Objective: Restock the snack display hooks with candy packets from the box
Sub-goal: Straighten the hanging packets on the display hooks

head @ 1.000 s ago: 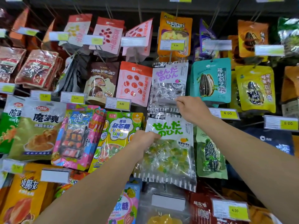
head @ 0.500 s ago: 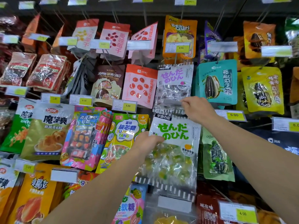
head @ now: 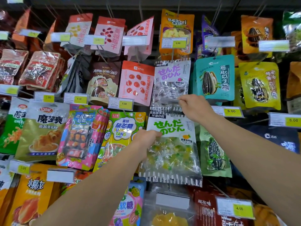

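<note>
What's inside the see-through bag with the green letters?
The green-lettered candy packet holds many small wrapped candies, yellow and green. The left hand covers its left edge and the right hand its top, so the hook there is hidden.

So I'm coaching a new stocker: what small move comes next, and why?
Probably slide the green candy packet back along the hook. The right hand pinches its top edge at the hook, and the left hand holds its left side.

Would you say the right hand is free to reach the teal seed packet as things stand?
Probably not yet: the right hand is busy at the top of the green candy packet, though nothing blocks the teal seed packet.
</note>
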Motion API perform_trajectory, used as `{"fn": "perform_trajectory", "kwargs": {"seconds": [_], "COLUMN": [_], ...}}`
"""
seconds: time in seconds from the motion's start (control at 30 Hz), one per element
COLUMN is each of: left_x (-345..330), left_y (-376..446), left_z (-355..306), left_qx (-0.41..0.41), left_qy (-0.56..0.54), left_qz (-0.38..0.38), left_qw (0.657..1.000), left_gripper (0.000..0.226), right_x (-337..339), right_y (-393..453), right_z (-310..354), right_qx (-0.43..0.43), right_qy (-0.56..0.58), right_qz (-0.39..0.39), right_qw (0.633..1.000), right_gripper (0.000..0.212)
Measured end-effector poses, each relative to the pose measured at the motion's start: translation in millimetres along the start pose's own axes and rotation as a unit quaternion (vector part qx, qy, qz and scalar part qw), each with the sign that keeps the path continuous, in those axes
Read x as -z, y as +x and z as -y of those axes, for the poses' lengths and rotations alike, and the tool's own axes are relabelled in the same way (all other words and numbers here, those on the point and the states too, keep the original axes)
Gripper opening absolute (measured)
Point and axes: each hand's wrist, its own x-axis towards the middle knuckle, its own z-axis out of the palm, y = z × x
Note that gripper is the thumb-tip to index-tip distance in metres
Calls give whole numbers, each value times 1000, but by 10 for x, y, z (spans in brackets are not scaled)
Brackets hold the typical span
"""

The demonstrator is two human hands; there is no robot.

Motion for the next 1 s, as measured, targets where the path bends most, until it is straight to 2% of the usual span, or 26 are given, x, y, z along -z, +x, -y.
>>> {"fn": "perform_trajectory", "kwargs": {"seconds": [0.27,0.37,0.43,0.5,0.57,0.63,0.73,0.8,1.0], "left_x": [-37,-56,-57,-37,7,50,149,211,214], "left_y": [131,184,197,178,143,59,-20,5,125], "left_z": [-4,134,226,298,342,389,475,469,413], "left_qx": [-25,-67,-99,-139,-178,-253,-360,-347,-297], "left_qy": [64,96,154,241,301,295,364,426,460], "left_qz": [-25,-18,-21,-47,-96,-122,-112,-92,-17], "left_qw": [997,993,983,959,932,913,852,830,837], "left_gripper": [58,41,36,46,51,54,67,66,68], "right_x": [2,-99,-205,-349,-536,-697,-845,-900,-976], "right_y": [-160,-334,-540,-779,-998,-1166,-1278,-1289,-1266], "right_z": [63,103,174,245,256,188,127,131,230], "right_qx": [9,24,6,4,5,-10,-21,-23,-71], "right_qy": [15,-28,-35,-28,-43,-50,-46,-58,-115], "right_qz": [-12,-29,-64,-82,-17,73,119,119,135], "right_qw": [1000,999,997,996,999,996,992,991,982], "right_gripper": [31,45,56,51,49,61,78,81,84]}}
